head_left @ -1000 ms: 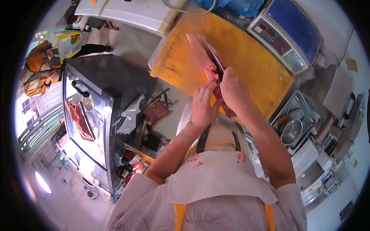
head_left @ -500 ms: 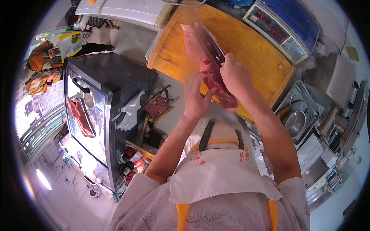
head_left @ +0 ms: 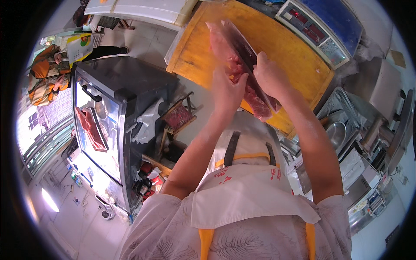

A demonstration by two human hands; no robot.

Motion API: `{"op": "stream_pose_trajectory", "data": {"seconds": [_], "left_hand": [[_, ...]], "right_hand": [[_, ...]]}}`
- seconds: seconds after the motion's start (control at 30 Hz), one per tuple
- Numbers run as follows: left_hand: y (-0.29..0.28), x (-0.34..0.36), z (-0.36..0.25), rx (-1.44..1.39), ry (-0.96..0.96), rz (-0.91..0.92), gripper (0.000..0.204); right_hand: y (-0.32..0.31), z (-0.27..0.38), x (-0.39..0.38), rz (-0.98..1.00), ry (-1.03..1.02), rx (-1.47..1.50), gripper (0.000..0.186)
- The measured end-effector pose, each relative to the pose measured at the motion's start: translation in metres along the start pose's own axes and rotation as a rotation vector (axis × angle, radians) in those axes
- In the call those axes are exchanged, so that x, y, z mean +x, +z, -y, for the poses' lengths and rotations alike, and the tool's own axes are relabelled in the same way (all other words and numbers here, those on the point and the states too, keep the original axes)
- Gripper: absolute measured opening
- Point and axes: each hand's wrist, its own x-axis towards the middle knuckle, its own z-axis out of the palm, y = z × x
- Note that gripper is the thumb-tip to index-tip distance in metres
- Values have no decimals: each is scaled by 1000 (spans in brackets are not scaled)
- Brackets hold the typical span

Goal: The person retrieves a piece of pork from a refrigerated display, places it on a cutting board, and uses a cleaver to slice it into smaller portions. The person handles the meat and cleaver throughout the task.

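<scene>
Right now the right hand [head_left: 271,78] is wrapped around the cleaver [head_left: 242,45], its blade lying along the slab of raw meat [head_left: 236,65] on the wooden chopping board [head_left: 286,47], while the left hand [head_left: 227,91] presses flat, fingers together, on the meat's near end

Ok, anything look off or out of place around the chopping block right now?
Nothing stands out. The slab of raw meat lies on the wooden chopping block, the left hand steadies it, and the right hand holds the cleaver along it. No spills visible.
</scene>
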Motion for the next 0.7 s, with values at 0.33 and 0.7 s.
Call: {"op": "stream_pose_trajectory", "data": {"seconds": [0.33,0.7], "left_hand": [[21,18,10,-145,-133,159,36],[8,16,31,-376,-261,224,27]], "right_hand": [[9,-5,-13,-64,-19,39,19],[26,-59,-124,-35,125,5,15]]}}
